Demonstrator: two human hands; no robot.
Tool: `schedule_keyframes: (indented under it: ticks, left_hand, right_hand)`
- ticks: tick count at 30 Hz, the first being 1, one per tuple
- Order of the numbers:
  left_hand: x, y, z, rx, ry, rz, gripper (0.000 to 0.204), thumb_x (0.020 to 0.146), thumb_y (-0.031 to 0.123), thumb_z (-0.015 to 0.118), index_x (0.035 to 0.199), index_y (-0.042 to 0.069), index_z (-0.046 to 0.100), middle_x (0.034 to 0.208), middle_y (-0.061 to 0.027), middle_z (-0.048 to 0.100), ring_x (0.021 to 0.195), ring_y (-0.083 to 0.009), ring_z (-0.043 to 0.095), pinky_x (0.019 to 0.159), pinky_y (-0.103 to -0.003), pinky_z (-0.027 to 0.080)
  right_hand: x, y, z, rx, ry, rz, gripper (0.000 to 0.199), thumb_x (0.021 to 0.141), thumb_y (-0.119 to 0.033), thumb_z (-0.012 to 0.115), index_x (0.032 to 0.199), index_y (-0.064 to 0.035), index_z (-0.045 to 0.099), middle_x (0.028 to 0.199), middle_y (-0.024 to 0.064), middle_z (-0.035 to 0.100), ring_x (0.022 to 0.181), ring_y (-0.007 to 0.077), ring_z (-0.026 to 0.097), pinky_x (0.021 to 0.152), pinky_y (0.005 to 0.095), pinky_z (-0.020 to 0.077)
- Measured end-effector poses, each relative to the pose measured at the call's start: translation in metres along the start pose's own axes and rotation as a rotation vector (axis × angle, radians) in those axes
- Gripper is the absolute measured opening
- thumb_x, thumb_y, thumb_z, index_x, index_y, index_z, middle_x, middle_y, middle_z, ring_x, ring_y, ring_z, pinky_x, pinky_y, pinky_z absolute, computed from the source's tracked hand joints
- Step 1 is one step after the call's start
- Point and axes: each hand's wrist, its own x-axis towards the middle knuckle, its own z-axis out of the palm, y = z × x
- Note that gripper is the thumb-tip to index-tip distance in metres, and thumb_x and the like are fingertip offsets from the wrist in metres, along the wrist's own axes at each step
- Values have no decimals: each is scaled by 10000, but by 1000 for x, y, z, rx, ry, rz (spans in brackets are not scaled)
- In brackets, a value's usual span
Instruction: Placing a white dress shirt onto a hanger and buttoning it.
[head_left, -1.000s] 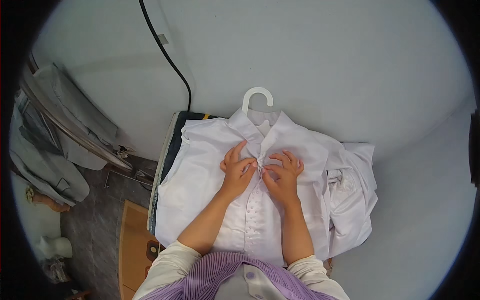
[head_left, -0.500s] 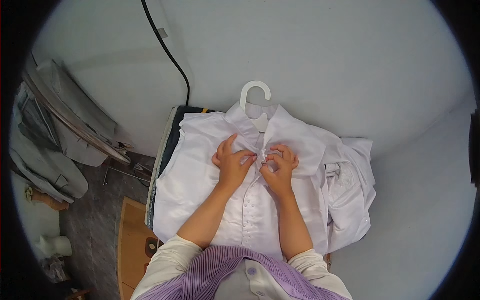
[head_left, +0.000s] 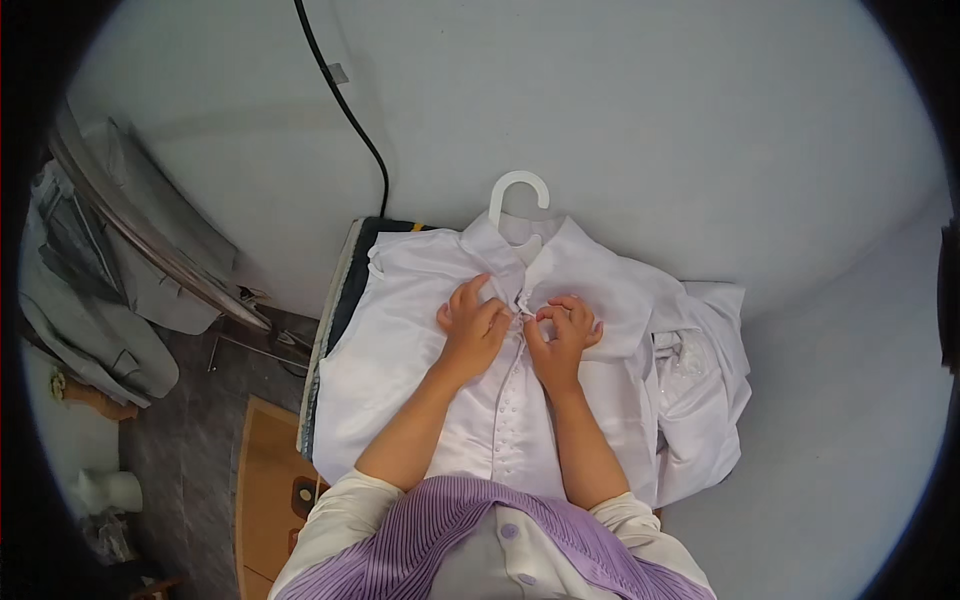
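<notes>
A white satin shirt (head_left: 390, 320) with a stand-up collar lies front up on a white hanger (head_left: 519, 180). Down its middle runs a placket (head_left: 506, 400) with a close row of small round buttons. Just under the collar opening, my right hand (head_left: 562, 335) pinches the placket edge between thumb and forefinger, its other fingers curled. My left hand (head_left: 473, 322) meets it from the other side, with thumb and forefinger closed at the left front edge and the remaining fingers raised. The exact button or loop between the fingertips is too small to tell.
Beneath the shirt is a dark padded board (head_left: 345, 300). More white satin fabric with shiny trim (head_left: 690, 380) is bunched at the right. A black cable (head_left: 350, 115) runs down the grey wall. Grey garments (head_left: 90, 290) hang at the left, above a wooden tabletop (head_left: 265, 480).
Both hands stay at the placket below the collar. The left fingers have shifted slightly, with the forefinger now more bent over the edge. The whole view has moved a little.
</notes>
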Motion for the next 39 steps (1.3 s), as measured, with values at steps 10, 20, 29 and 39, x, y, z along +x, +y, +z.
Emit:
schedule_keyframes:
  ticks: [10, 20, 29, 39]
  left_hand:
    - [3, 1, -2, -120, -3, 41, 129, 851, 257, 613, 880, 137, 650, 1423, -109, 351, 1316, -285, 256, 1014, -459, 124]
    - [5, -1, -5, -175, -10, -4, 154, 831, 271, 651, 881, 129, 682, 1396, -86, 393, 1302, -258, 284, 1020, -422, 130]
    - [3, 5, -3, -158, 20, 27, 139, 796, 266, 687, 839, 136, 708, 1407, -99, 385, 1311, -267, 272, 1020, -455, 115]
    - [0, 20, 2, 49, 137, -99, 177, 833, 253, 614, 831, 93, 690, 1388, -111, 398, 1294, -307, 283, 951, -615, 116]
  right_hand:
    - [2, -3, -9, -31, -68, -55, 117, 698, -253, 729, 794, -202, 687, 1185, -15, 518, 1250, 280, 327, 977, 594, 68]
    - [0, -2, -9, 91, -67, 3, 99, 803, -217, 669, 832, -125, 695, 1160, -10, 544, 1218, 242, 350, 1010, 499, 71]
    - [0, 5, -5, 237, -80, 91, 158, 820, -260, 669, 854, -109, 697, 1163, 1, 544, 1163, 196, 394, 1003, 377, 147]
    - [-4, -11, -8, 147, 37, -18, 80, 784, -205, 698, 815, -132, 704, 1137, 15, 529, 1156, 231, 402, 977, 391, 182]
